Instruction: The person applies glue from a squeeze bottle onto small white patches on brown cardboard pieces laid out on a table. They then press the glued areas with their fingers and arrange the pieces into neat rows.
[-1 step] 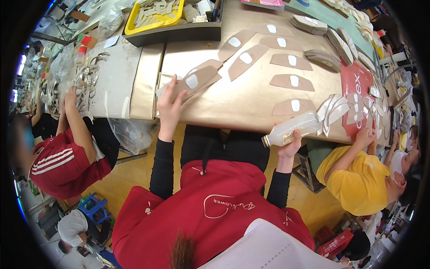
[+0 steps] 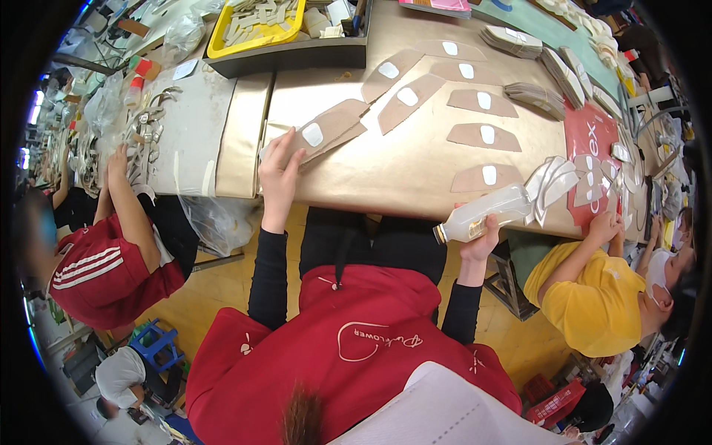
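My left hand (image 2: 279,182) closes on the near left end of a brown flat piece (image 2: 335,123) with a white oval patch. It lies over other brown pieces, whose edges show beneath it; how many is hidden. My right hand (image 2: 480,245) is wrapped round a translucent plastic bottle (image 2: 498,208), tilted with its dark-tipped narrow end toward the lower left, over the table's near edge. Similar brown pieces with white patches are laid out ahead, among them one (image 2: 486,178) near the bottle and another (image 2: 410,102) beyond the left hand's piece.
A yellow tray (image 2: 256,46) of small pale strips stands in a black box (image 2: 297,62) at the far left. Stacks of brown pieces (image 2: 535,99) and a red sheet (image 2: 586,130) lie to the right. People in red (image 2: 119,271) and yellow (image 2: 593,300) work on either side.
My left hand has shifted slightly down and left. The brown piece under it has settled lower onto the pieces beneath. My right hand and the bottle have not moved.
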Demonstrator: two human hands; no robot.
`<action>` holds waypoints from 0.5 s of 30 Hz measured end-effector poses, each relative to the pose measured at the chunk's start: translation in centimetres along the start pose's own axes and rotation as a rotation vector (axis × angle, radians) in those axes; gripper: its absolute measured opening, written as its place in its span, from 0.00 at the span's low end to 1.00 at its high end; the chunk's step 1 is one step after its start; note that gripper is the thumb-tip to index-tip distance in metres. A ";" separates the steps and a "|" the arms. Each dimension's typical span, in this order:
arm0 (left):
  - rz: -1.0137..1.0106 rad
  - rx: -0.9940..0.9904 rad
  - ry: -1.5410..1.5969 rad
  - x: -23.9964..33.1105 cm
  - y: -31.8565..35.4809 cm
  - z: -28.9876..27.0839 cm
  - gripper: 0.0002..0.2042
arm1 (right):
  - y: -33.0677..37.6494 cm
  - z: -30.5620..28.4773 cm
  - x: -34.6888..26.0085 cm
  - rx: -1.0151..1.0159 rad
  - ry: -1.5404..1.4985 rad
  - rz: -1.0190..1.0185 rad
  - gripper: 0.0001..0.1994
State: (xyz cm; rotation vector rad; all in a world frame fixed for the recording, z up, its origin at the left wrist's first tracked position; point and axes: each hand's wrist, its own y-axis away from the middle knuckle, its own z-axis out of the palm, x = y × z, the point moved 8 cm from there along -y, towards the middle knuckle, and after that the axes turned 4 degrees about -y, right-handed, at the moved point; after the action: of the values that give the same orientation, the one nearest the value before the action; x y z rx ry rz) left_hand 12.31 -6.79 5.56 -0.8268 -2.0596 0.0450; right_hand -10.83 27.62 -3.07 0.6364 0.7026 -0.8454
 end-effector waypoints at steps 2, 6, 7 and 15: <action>-0.076 0.002 -0.038 -1.5 -0.1 -0.1 0.19 | 0.1 0.2 0.0 0.000 0.000 -0.003 0.29; -0.005 0.059 -0.112 -1.3 0.4 -0.3 0.15 | 0.1 0.6 0.3 -0.021 0.009 0.005 0.30; 0.036 0.097 -0.122 -0.9 0.6 -0.5 0.14 | -0.1 0.5 0.2 -0.003 0.007 -0.005 0.30; 0.015 0.021 -0.133 0.7 0.0 -0.6 0.09 | -0.5 0.5 -0.3 -0.023 -0.001 -0.037 0.30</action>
State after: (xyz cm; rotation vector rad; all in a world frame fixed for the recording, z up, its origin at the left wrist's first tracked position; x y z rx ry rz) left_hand 12.56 -6.54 6.41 -0.8461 -2.1740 0.1331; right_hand -11.27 27.09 -2.61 0.6038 0.7246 -0.8704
